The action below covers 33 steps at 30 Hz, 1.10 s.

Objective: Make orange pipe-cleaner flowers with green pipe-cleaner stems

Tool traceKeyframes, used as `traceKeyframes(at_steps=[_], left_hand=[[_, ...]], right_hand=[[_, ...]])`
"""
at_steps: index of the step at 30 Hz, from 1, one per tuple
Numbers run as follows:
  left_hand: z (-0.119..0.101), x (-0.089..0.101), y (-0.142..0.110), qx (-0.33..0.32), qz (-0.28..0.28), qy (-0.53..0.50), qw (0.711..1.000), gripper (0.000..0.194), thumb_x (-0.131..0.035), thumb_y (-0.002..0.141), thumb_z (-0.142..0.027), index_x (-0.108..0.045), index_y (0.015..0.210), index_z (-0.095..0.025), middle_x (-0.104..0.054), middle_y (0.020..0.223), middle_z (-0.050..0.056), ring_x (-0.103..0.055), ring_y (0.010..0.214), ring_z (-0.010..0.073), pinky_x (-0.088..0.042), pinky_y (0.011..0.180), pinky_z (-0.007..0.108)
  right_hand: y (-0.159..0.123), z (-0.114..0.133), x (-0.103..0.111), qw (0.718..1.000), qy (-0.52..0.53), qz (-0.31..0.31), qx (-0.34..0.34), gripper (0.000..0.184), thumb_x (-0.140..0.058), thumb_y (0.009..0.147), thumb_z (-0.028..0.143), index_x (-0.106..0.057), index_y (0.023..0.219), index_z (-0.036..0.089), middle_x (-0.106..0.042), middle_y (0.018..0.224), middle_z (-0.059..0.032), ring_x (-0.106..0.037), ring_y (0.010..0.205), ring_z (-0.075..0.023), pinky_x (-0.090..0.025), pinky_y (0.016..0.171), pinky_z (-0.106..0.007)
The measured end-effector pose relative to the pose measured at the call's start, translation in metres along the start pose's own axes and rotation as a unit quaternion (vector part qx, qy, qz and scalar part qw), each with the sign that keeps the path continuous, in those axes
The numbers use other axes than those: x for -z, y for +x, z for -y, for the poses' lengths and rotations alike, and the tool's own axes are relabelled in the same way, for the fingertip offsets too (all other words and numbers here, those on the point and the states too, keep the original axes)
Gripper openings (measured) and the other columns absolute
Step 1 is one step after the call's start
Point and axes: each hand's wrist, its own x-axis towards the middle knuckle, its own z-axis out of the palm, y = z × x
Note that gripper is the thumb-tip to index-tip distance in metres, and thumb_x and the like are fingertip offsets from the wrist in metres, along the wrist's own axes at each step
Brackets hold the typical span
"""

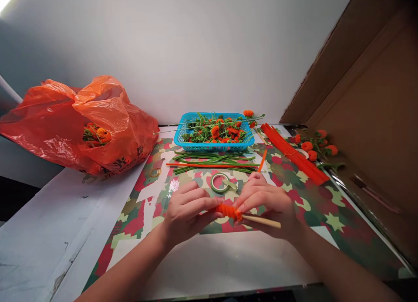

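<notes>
Near the front of the table, my left hand [188, 206] pinches the left end of an orange pipe cleaner [228, 211] coiled around a wooden stick [264, 221]. Fingers of my right hand [269, 201] close on the coil's right end, where the bare stick juts out beneath the palm. A straight orange length rises from behind the right fingers, apparently the pipe cleaner's loose end. Just beyond my hands lies a roll of green tape [214, 185]. Green pipe cleaners [186, 157] lie farther back, with a straight orange one across them.
A blue basket [214, 148] holds orange flowers with green stems. On the left stands an orange plastic bag [130, 132] with more flowers inside. An orange pipe-cleaner bundle [290, 154] and several flowers [307, 146] lie right, beside a cardboard panel [369, 88].
</notes>
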Motion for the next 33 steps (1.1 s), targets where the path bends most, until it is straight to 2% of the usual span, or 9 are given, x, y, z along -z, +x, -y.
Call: traceKeyframes(at_steps=[3,8,17,28,33], left_hand=[[0.0,0.0,0.0,0.001,-0.001,0.0,1.0,0.015,-0.056,0.089,-0.03,-0.061,0.086,-0.015,-0.061,0.059,0.001,-0.047,0.05,0.0107,-0.035,0.05,0.025],[-0.001,0.001,-0.001,0.01,0.002,-0.007,1.0,0.017,-0.055,0.09,-0.031,-0.062,0.087,-0.016,-0.062,0.06,0.001,-0.048,0.051,0.0109,-0.036,0.05,0.025],[-0.002,0.001,-0.001,0.014,0.0,-0.013,1.0,0.017,-0.056,0.09,-0.032,-0.062,0.087,-0.016,-0.061,0.06,0.001,-0.048,0.051,0.0111,-0.036,0.05,0.025],[-0.002,0.001,-0.001,0.014,0.0,-0.011,1.0,0.019,-0.054,0.091,-0.033,-0.062,0.088,-0.017,-0.06,0.059,0.0,-0.047,0.05,0.0105,-0.037,0.05,0.025],[-0.001,0.0,-0.002,0.01,-0.001,-0.014,1.0,0.016,-0.055,0.09,-0.031,-0.061,0.088,-0.016,-0.06,0.059,0.001,-0.047,0.051,0.0105,-0.036,0.05,0.025]], right_hand=[[0.0,0.001,-0.002,0.999,0.04,-0.028,-0.003,0.014,-0.07,0.08,0.02,-0.06,0.091,0.019,-0.072,0.084,-0.0053,-0.067,0.075,-0.0169,-0.047,0.072,-0.033],[0.0,0.002,-0.005,0.996,0.056,-0.052,0.034,0.014,-0.066,0.082,0.016,-0.058,0.092,0.021,-0.072,0.077,-0.004,-0.066,0.067,-0.0159,-0.051,0.063,-0.03],[-0.006,0.0,-0.005,0.994,0.012,-0.063,0.084,0.023,-0.07,0.078,0.01,-0.059,0.095,0.021,-0.074,0.08,-0.0053,-0.069,0.07,-0.0168,-0.054,0.065,-0.03],[-0.01,-0.004,-0.006,0.993,0.005,-0.067,0.093,0.025,-0.072,0.076,0.01,-0.061,0.096,0.021,-0.074,0.081,-0.0049,-0.069,0.069,-0.0167,-0.054,0.064,-0.03],[-0.007,-0.001,-0.005,0.996,0.021,-0.059,0.071,0.02,-0.07,0.078,0.011,-0.06,0.093,0.019,-0.074,0.081,-0.0056,-0.069,0.07,-0.0172,-0.053,0.065,-0.031]])
